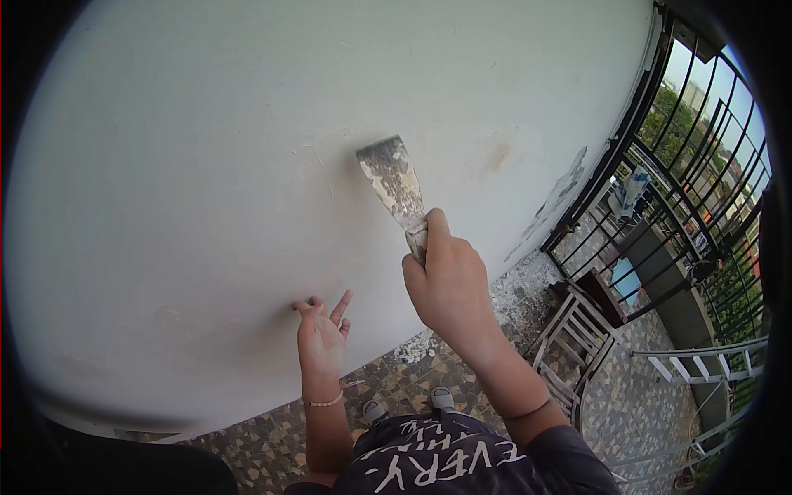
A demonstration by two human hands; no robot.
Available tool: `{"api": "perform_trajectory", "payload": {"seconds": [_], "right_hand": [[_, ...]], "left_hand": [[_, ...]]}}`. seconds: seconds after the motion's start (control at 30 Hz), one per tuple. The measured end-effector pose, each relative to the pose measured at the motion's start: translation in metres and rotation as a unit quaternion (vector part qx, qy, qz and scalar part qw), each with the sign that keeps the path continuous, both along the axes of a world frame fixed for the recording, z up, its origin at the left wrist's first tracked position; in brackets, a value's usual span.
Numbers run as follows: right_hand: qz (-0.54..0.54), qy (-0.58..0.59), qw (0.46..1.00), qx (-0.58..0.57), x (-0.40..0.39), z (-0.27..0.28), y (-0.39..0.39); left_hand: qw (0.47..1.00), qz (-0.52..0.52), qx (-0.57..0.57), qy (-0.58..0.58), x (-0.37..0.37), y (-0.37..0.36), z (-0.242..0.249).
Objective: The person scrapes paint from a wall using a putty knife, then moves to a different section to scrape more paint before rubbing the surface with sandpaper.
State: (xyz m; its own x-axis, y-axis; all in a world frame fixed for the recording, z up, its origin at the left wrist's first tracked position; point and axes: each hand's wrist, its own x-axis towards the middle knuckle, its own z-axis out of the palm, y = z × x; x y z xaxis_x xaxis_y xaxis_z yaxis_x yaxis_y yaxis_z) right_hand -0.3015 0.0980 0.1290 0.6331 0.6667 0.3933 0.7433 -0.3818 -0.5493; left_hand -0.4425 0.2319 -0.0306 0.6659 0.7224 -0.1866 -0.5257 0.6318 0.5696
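Note:
My right hand (450, 285) grips the handle of a putty knife (394, 181), whose wide, paint-crusted blade lies flat against the white wall (206, 148) with its edge pointing up. My left hand (322, 334) rests lower on the wall, fingers spread, fingertips touching the surface and holding nothing. Rough scraped patches and faint brownish stains show on the wall around the blade.
A black metal railing (660, 190) runs along the right side of the balcony. A wooden chair (573, 330) stands on the patterned tile floor (272, 445) near the wall. White debris lies at the wall's foot (417, 346). A metal ladder (701, 363) lies at the far right.

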Motion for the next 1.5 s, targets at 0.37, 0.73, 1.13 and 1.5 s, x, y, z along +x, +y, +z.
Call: {"api": "perform_trajectory", "payload": {"seconds": [0.37, 0.73, 1.13, 1.5], "right_hand": [[-0.035, 0.077, 0.992, -0.093, 0.014, -0.059, 0.053], [0.010, 0.116, 0.967, -0.228, -0.007, -0.126, 0.003], [0.005, -0.005, 1.000, 0.004, -0.018, 0.008, 0.038], [-0.029, 0.043, 0.994, -0.093, -0.021, -0.086, 0.074]], "left_hand": [[0.996, -0.006, 0.052, 0.074, -0.003, -0.003, -0.009], [0.978, 0.066, 0.098, 0.174, 0.019, -0.019, -0.006], [0.991, 0.004, 0.068, 0.113, -0.005, -0.001, -0.010], [0.971, -0.095, 0.151, 0.158, -0.024, 0.010, -0.022]]}}
